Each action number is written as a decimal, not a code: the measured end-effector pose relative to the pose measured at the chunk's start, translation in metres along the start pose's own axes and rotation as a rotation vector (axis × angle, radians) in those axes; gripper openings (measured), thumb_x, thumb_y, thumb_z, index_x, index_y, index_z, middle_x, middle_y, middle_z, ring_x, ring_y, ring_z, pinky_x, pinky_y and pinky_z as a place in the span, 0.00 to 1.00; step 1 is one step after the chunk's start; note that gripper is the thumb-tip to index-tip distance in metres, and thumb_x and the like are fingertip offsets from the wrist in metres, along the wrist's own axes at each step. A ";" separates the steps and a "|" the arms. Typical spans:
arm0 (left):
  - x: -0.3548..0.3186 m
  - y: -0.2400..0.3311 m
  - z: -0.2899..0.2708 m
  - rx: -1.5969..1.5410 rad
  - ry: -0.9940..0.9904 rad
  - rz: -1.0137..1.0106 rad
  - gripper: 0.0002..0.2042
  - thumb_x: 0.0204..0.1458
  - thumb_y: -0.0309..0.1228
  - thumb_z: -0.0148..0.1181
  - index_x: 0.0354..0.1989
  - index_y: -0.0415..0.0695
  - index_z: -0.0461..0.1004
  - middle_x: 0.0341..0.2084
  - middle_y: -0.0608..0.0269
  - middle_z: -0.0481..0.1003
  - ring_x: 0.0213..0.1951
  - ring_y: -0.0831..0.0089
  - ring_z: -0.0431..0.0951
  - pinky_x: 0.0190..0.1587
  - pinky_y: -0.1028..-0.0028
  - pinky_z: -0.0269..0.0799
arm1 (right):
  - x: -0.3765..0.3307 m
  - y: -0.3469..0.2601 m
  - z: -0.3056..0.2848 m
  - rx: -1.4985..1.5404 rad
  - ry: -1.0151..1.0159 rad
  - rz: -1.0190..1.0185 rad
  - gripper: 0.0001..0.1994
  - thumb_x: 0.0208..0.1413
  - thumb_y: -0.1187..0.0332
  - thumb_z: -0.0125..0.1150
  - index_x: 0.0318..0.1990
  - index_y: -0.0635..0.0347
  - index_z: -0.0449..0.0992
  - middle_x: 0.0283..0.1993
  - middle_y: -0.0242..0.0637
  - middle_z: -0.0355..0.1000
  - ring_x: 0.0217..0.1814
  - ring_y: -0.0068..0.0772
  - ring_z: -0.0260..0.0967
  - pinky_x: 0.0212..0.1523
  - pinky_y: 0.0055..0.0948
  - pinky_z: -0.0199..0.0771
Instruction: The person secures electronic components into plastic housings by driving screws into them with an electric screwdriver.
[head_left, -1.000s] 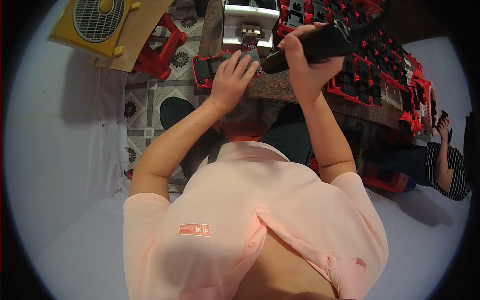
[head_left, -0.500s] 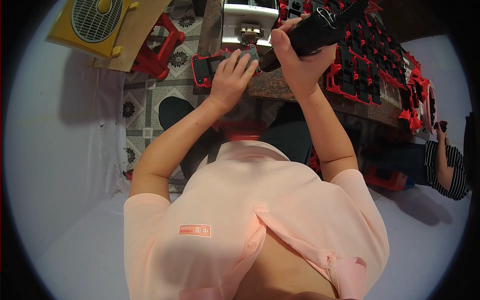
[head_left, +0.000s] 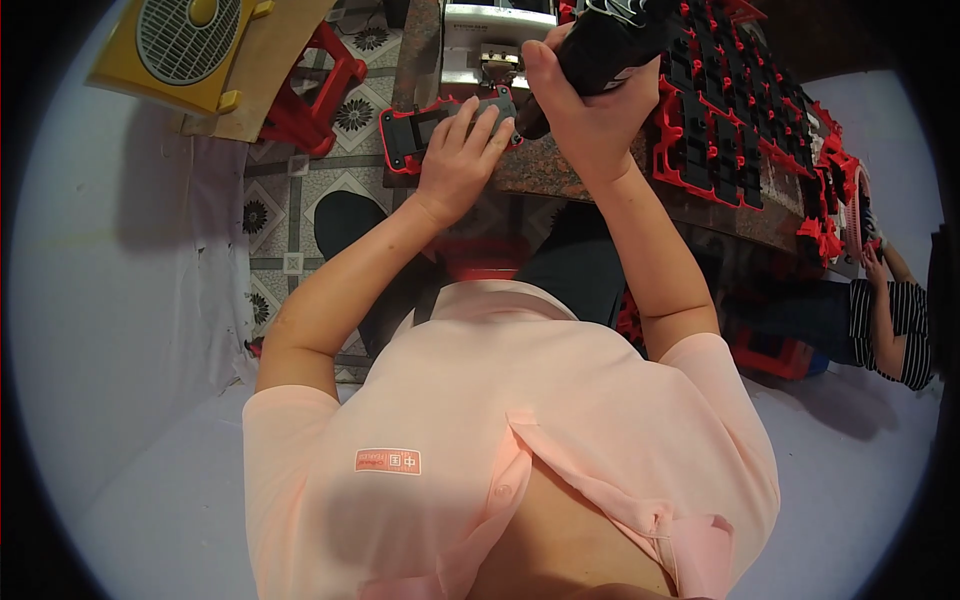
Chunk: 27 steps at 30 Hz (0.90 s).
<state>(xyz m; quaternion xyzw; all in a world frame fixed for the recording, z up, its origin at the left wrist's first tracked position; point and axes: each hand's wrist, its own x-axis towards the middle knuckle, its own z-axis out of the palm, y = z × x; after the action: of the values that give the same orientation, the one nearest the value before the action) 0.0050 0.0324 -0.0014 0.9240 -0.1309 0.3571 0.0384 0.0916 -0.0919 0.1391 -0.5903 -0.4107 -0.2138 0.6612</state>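
My left hand (head_left: 460,160) lies over a red and black plastic housing (head_left: 405,140) at the near edge of the stone-topped table, its fingers stretched out and a little apart on the dark surface. My right hand (head_left: 595,125) is wrapped round a black electric screwdriver (head_left: 612,50). The tool slants, with its nose down by the right end of the housing, close to my left fingertips. Whether the bit touches a screw is too small to tell. Just beyond the housing stands a white and silver box-shaped machine (head_left: 495,40) with a small metal outlet on its front.
Many similar red and black housings (head_left: 715,150) stand in rows on the table (head_left: 550,175) to the right. A yellow fan (head_left: 190,50) and a red stool (head_left: 310,95) are at the far left. Another person in a striped top (head_left: 890,325) works at the right.
My right hand and the screwdriver have shifted slightly left. My left hand stays on the housing. The other person's arms have moved near the parts at the right.
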 end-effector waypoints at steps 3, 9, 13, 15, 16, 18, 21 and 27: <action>0.001 -0.001 0.000 -0.002 -0.003 -0.007 0.20 0.52 0.29 0.58 0.55 0.47 0.77 0.55 0.57 0.74 0.61 0.53 0.70 0.57 0.58 0.69 | 0.003 -0.003 0.003 0.025 -0.014 -0.020 0.13 0.53 0.82 0.70 0.39 0.65 0.69 0.32 0.32 0.76 0.29 0.16 0.72 0.28 0.18 0.73; -0.001 0.000 0.002 -0.009 -0.008 -0.012 0.19 0.51 0.31 0.60 0.54 0.47 0.77 0.55 0.58 0.74 0.61 0.53 0.70 0.57 0.58 0.69 | -0.003 0.006 0.001 0.098 -0.039 0.062 0.14 0.52 0.82 0.71 0.40 0.64 0.69 0.32 0.31 0.76 0.30 0.17 0.73 0.29 0.18 0.75; -0.004 0.000 0.005 -0.038 -0.017 -0.014 0.19 0.50 0.32 0.62 0.52 0.47 0.76 0.56 0.58 0.73 0.61 0.53 0.70 0.57 0.56 0.68 | -0.002 0.001 0.010 0.057 -0.085 0.018 0.12 0.54 0.79 0.70 0.39 0.64 0.69 0.32 0.33 0.76 0.32 0.19 0.75 0.32 0.20 0.77; -0.005 0.000 0.005 -0.046 -0.015 -0.016 0.18 0.50 0.32 0.62 0.51 0.47 0.76 0.56 0.58 0.73 0.62 0.53 0.70 0.57 0.56 0.68 | 0.009 -0.018 0.015 -0.029 -0.095 0.009 0.17 0.54 0.74 0.72 0.43 0.62 0.67 0.32 0.33 0.74 0.31 0.20 0.72 0.31 0.21 0.73; -0.006 0.000 0.004 -0.052 -0.012 -0.018 0.17 0.49 0.32 0.63 0.50 0.48 0.76 0.56 0.58 0.73 0.62 0.53 0.69 0.57 0.56 0.68 | 0.013 -0.024 0.018 -0.114 -0.104 -0.001 0.21 0.53 0.68 0.75 0.46 0.59 0.66 0.33 0.32 0.71 0.29 0.22 0.69 0.29 0.21 0.69; -0.007 0.000 0.004 -0.054 -0.011 -0.026 0.17 0.49 0.32 0.63 0.49 0.48 0.76 0.56 0.58 0.73 0.62 0.53 0.69 0.57 0.56 0.68 | 0.010 -0.018 0.020 -0.064 -0.106 0.063 0.20 0.52 0.68 0.76 0.44 0.61 0.68 0.33 0.33 0.72 0.30 0.24 0.70 0.29 0.23 0.69; -0.005 0.000 0.001 -0.052 -0.005 -0.036 0.17 0.49 0.32 0.63 0.50 0.48 0.75 0.56 0.58 0.73 0.62 0.52 0.69 0.57 0.56 0.68 | 0.022 -0.022 0.022 0.079 -0.136 0.095 0.20 0.52 0.68 0.75 0.45 0.61 0.67 0.32 0.31 0.72 0.29 0.23 0.69 0.29 0.22 0.69; 0.004 0.000 0.002 -0.095 -0.042 -0.030 0.23 0.47 0.31 0.64 0.56 0.51 0.74 0.60 0.57 0.69 0.63 0.50 0.67 0.59 0.53 0.65 | 0.012 0.004 -0.034 0.357 0.058 0.014 0.13 0.57 0.72 0.69 0.42 0.60 0.68 0.30 0.29 0.72 0.26 0.17 0.69 0.26 0.22 0.69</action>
<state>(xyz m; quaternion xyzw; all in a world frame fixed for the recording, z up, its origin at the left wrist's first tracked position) 0.0089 0.0308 0.0002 0.9303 -0.1345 0.3306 0.0847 0.1115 -0.1209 0.1472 -0.4599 -0.4188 -0.1495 0.7686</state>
